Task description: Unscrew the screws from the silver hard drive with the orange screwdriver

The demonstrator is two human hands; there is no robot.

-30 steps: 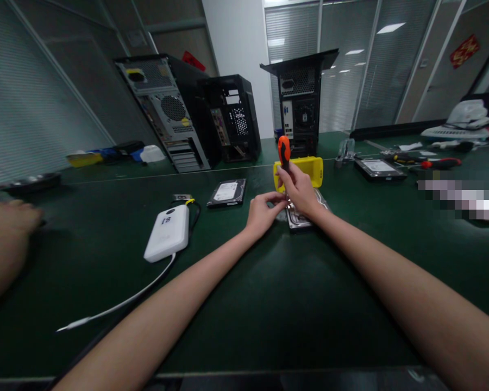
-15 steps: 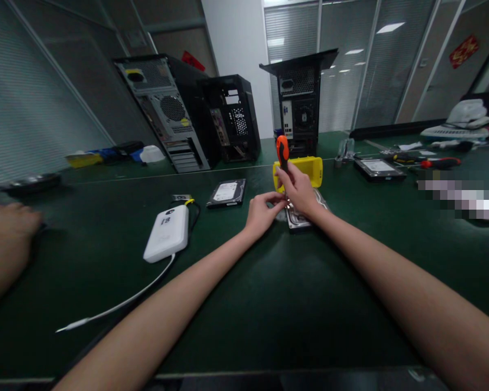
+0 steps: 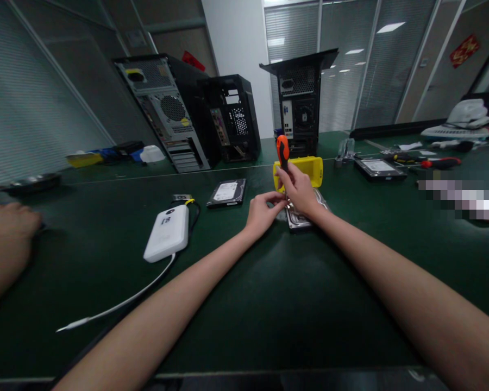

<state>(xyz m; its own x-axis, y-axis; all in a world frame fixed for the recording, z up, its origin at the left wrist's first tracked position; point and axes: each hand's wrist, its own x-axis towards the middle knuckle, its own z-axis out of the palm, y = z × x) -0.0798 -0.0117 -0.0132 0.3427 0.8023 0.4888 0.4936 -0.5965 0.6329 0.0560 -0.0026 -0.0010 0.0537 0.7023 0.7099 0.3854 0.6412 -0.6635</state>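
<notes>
My right hand (image 3: 300,193) is closed round an orange and black screwdriver (image 3: 283,149), held upright with its handle's end up. Its shaft points down at the left edge of a silver hard drive (image 3: 298,222) lying on the table. My left hand (image 3: 262,210) has thumb and fingers pinched together beside the screwdriver's tip, at the drive's edge. What lies between those fingertips is hidden. Part of the drive is covered by my right hand. Right behind it stands an open yellow plastic case (image 3: 317,172).
Another hard drive (image 3: 227,193) and a white power bank (image 3: 167,233) with a cable lie left on the green table (image 3: 244,326). A third drive (image 3: 378,168) and red-handled pliers (image 3: 440,162) are right. Computer cases (image 3: 187,108) stand behind. Another person's hand (image 3: 10,239) is far left.
</notes>
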